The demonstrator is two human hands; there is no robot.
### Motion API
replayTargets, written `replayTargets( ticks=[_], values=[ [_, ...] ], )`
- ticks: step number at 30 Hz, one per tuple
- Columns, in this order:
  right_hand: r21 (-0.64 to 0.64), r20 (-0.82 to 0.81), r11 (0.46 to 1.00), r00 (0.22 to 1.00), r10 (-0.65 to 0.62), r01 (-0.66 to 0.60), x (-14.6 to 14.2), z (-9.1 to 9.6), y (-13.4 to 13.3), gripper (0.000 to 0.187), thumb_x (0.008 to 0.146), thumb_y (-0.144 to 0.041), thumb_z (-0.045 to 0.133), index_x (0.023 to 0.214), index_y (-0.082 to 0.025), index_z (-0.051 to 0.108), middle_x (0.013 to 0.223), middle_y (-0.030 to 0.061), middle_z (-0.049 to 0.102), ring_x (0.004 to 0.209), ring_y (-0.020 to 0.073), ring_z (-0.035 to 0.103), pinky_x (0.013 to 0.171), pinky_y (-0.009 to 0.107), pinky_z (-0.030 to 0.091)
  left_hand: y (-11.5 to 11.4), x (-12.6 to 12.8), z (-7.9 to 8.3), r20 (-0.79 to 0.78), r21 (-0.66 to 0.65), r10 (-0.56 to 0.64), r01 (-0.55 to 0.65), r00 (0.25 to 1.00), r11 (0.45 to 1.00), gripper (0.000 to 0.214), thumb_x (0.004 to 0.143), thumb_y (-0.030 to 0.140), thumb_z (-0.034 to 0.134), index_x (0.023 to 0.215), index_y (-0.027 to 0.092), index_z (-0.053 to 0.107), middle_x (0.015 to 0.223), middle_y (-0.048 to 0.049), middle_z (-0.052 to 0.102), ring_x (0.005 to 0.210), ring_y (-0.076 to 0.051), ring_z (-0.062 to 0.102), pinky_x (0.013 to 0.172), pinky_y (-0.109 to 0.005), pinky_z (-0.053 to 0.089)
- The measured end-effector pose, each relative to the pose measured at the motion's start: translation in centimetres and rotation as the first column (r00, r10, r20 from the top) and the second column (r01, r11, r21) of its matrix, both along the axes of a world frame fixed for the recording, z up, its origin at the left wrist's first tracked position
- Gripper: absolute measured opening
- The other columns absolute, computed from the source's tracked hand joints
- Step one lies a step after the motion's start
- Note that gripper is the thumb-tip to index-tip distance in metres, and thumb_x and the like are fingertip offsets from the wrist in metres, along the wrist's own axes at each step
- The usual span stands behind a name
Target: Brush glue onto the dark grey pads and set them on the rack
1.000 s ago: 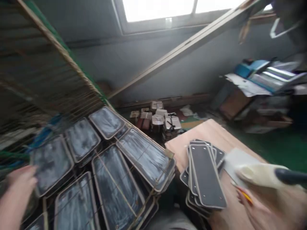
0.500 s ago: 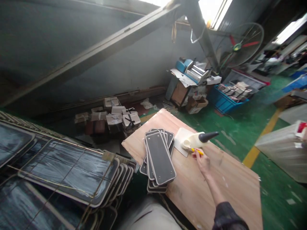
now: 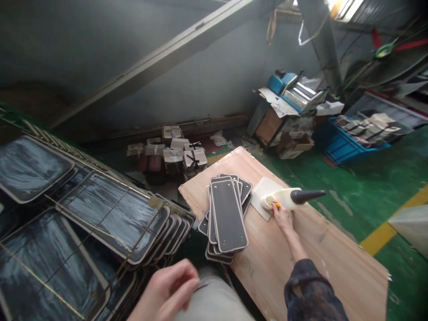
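Observation:
My right hand (image 3: 282,216) rests on the wooden board (image 3: 310,263) with its fingers closed round a small yellow pencil-like thing, right beside a cream glue bottle (image 3: 289,197) with a black pointed nozzle that lies on its side. The bottle lies partly on a white sheet (image 3: 261,200). To its left is a fanned stack of black panels (image 3: 227,218) with pale edges. My left hand (image 3: 170,290) hovers low over my lap near the stacked trays, fingers curled and pinched together; something thin may be in them, but I cannot make it out.
Stacks of dark rounded trays (image 3: 110,214) tied with cord fill the left. Bundles of small boxes (image 3: 177,154) sit on the floor by the grey wall. A cluttered stand (image 3: 290,107), a blue crate (image 3: 347,147) and green floor lie to the right.
The view has swung right and down from the trays to the board. My left hand has come into view at the bottom. My right hand has moved up against the glue bottle.

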State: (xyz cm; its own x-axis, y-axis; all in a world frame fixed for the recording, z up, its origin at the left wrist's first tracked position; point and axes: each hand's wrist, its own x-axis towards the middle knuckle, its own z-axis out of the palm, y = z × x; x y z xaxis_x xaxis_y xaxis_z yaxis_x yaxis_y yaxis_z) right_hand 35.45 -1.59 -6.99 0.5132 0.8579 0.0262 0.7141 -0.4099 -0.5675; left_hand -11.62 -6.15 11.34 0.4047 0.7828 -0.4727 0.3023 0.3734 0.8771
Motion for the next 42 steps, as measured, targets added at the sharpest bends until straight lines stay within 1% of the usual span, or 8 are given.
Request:
replayTargets(
  ticks=[3,5,9,14,18,23,30,42],
  values=[
    [0.002,0.022,0.999,0.999,0.049,-0.049,0.3,0.3,-0.4,0.041,0.092,-0.049,0.041,0.103,-0.018,0.065,0.067,0.0036,0.067,0.06,0.0216,0.065,0.055,0.027,0.047,1.3,4.8,-5.7,0.125,-0.193,0.001,0.023,0.992,0.981,0.031,0.082,0.047,0.058,0.08,0.016,0.053,0.063,0.0019,0.056,0.048,-0.011,0.057,0.042,-0.019,0.041],
    [0.013,0.045,0.996,0.995,0.086,-0.086,0.4,0.8,-0.8,0.042,0.094,-0.049,0.039,0.107,-0.019,0.064,0.071,0.0047,0.068,0.064,0.0223,0.066,0.057,0.028,0.048,1.8,7.1,-9.2,0.073,-0.248,0.098,-0.077,0.992,0.966,0.034,0.077,0.048,0.062,0.082,0.017,0.049,0.065,0.0021,0.056,0.045,-0.01,0.057,0.038,-0.018,0.04],
    [0.015,0.097,0.983,0.979,0.179,-0.181,-0.1,1.8,-2.2,0.042,0.093,-0.053,0.04,0.109,-0.024,0.065,0.086,0.0054,0.07,0.072,0.0241,0.066,0.061,0.03,0.048,1.6,8.7,-12.8,-0.046,-0.344,0.163,-0.169,0.986,0.923,0.035,0.076,0.046,0.064,0.084,0.018,0.045,0.067,0.0018,0.057,0.046,-0.012,0.061,0.039,-0.019,0.045],
    [0.027,0.117,0.963,0.958,0.263,-0.268,-1.2,3.1,-4.6,0.039,0.094,-0.054,0.04,0.106,-0.026,0.065,0.105,0.0048,0.068,0.086,0.0255,0.066,0.071,0.032,0.049,1.0,9.2,-13.9,-0.129,-0.376,0.142,-0.181,0.981,0.909,0.027,0.082,0.04,0.06,0.083,0.018,0.044,0.069,0.0006,0.058,0.046,-0.013,0.063,0.038,-0.018,0.044],
    [0.067,0.08,0.97,0.97,0.228,-0.233,-2.1,4.2,-5.8,0.043,0.095,-0.055,0.037,0.106,-0.023,0.063,0.098,0.0076,0.069,0.081,0.0243,0.067,0.069,0.032,0.05,0.9,10.0,-14.6,-0.136,-0.39,0.141,-0.184,0.981,0.902,0.023,0.084,0.035,0.059,0.082,0.018,0.044,0.069,0.0002,0.058,0.046,-0.014,0.064,0.037,-0.018,0.045],
    [0.316,-0.356,0.938,0.934,-0.02,0.141,-3.3,4.0,-4.7,0.047,0.084,-0.06,0.054,0.103,-0.017,0.058,0.081,0.0086,0.068,0.071,0.024,0.068,0.07,0.035,0.056,1.0,10.7,-15.0,-0.169,-0.413,0.164,-0.221,0.972,0.884,0.024,0.084,0.036,0.059,0.08,0.015,0.048,0.067,-0.0033,0.061,0.044,-0.014,0.063,0.035,-0.018,0.044],
    [0.407,-0.485,0.779,0.835,-0.258,0.477,-4.3,0.5,-1.7,0.057,0.076,-0.066,0.06,0.099,-0.015,0.048,0.083,0.013,0.066,0.062,0.0248,0.067,0.054,0.035,0.058,0.9,11.3,-14.9,-0.151,-0.448,0.226,-0.27,0.962,0.852,0.02,0.086,0.03,0.057,0.078,0.013,0.051,0.064,-0.0037,0.062,0.043,-0.012,0.062,0.036,-0.016,0.042],
    [0.343,-0.755,0.632,0.604,-0.255,0.695,-5.4,0.4,-4.3,0.051,0.074,-0.06,0.066,0.088,-0.02,0.039,0.072,0.0058,0.067,0.069,0.028,0.069,0.058,0.038,0.061,1.2,10.8,-15.0,-0.05,-0.416,0.307,-0.299,0.95,0.859,0.025,0.087,0.036,0.055,0.079,0.019,0.039,0.061,-0.0016,0.062,0.052,-0.018,0.068,0.042,-0.021,0.049]
  ],
)
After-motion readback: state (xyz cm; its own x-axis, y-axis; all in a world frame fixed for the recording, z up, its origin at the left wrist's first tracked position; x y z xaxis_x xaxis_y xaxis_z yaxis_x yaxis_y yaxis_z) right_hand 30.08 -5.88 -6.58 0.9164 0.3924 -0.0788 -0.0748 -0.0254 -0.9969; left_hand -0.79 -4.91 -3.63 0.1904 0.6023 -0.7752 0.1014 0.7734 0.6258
